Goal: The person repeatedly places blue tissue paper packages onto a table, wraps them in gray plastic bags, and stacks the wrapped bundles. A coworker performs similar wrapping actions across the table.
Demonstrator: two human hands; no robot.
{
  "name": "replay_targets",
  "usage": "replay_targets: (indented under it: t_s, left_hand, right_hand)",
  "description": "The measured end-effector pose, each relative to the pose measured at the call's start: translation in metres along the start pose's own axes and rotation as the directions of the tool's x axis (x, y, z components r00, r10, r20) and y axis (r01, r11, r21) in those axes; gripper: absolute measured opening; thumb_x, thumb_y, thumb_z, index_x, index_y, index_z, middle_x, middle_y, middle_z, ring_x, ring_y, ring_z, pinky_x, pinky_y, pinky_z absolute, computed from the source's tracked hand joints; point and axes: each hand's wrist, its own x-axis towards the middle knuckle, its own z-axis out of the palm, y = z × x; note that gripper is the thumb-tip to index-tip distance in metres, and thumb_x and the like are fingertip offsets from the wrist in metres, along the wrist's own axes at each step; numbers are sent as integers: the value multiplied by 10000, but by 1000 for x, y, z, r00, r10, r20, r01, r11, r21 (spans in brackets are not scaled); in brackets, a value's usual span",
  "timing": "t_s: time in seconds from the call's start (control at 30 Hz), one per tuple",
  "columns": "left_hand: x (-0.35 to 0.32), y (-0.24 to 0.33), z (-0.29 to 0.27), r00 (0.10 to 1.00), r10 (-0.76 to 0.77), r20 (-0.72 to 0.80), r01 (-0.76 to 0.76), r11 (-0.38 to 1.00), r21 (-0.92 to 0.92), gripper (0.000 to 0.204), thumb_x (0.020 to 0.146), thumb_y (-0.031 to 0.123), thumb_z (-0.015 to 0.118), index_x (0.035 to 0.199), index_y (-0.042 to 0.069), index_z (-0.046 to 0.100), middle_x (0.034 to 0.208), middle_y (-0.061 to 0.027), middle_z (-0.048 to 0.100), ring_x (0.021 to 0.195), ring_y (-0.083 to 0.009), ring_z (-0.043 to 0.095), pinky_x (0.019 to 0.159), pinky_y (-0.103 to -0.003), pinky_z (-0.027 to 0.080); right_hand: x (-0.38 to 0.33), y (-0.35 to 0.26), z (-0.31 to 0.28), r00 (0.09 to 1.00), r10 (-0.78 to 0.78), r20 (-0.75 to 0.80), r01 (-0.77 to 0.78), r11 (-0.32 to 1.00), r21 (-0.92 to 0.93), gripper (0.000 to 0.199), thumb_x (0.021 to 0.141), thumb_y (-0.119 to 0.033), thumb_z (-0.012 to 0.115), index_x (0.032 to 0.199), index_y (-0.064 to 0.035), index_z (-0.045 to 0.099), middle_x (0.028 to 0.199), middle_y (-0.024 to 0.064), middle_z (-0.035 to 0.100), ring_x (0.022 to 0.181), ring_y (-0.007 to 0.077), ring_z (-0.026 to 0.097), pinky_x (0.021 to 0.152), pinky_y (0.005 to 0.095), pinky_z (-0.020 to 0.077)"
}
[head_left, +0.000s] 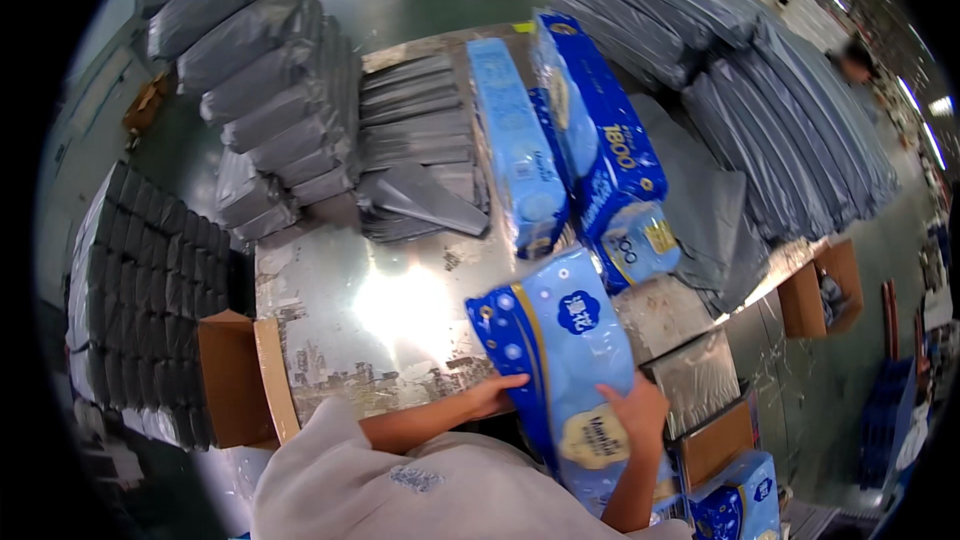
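Observation:
A long, soft, light- and dark-blue tissue pack (575, 370) in shiny plastic lies slanted in front of my body, its far end over the worktable. On its left edge, my left hand (492, 395) grips with the thumb on top and the other fingers hidden below. My right hand (638, 412) presses around its right side, thumb on the upper face. Just beyond stand two more packs, a light-blue pack (515, 130) and a dark-blue pack (605, 120). Part of the held pack's near end is behind my right forearm.
Tall stacks of grey plastic bags (265, 70) rise at the left, with flat grey bags (420, 120) beside them. More grey bundles (790, 130) fill the right. Cardboard boxes (228, 375) stand by the worktable (320, 310). Another blue pack (740, 500) sits at lower right.

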Motion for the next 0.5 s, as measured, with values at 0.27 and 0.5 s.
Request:
replay_targets:
  t_s: [0.27,0.5]
  left_hand:
    - [-86,115,-21,781,607,-150,-484,739,469,818,710,303,693,1310,34,207,1196,-96,420,1119,-206,399,941,-334,327]
    - [-65,191,-18,752,645,136,-446,346,826,839,797,443,568,1351,20,100,1270,-208,338,1165,-263,368,987,-377,279]
  right_hand:
    - [110,-108,7,807,-590,-33,559,744,367,727,657,-431,690,1200,-20,435,1127,202,511,1028,312,501,857,375,389]
    - [166,-99,73,817,-378,436,-405,162,900,788,650,-252,716,1280,6,320,1219,160,443,1111,289,437,921,385,363]
